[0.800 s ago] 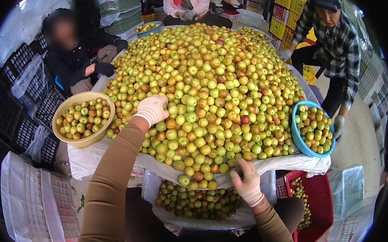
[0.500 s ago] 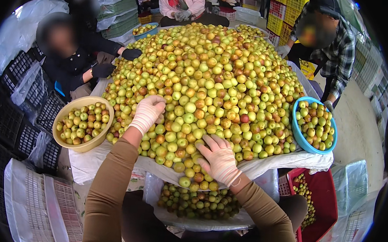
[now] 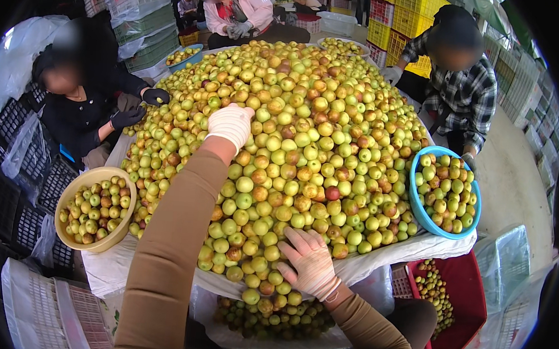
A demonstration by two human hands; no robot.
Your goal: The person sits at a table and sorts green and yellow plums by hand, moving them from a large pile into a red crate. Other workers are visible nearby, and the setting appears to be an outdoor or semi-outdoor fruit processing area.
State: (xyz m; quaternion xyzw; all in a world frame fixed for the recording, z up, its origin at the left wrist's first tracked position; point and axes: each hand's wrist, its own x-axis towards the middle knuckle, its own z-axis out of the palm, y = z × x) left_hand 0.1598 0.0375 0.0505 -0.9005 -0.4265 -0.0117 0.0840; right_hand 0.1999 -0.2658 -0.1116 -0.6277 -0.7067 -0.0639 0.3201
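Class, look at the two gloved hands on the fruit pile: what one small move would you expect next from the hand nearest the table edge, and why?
Probably the right hand rakes a few fruits toward the table's near edge. It lies flat, fingers spread, on the fruit pile just above a lined container already holding fruit below that edge. The left hand reaches higher up the pile.

A big heap of small round green-yellow and reddish-brown fruits [image 3: 307, 144] lies piled on the white-sheeted bench [image 3: 417, 246], spilling seemingly over its near edge.
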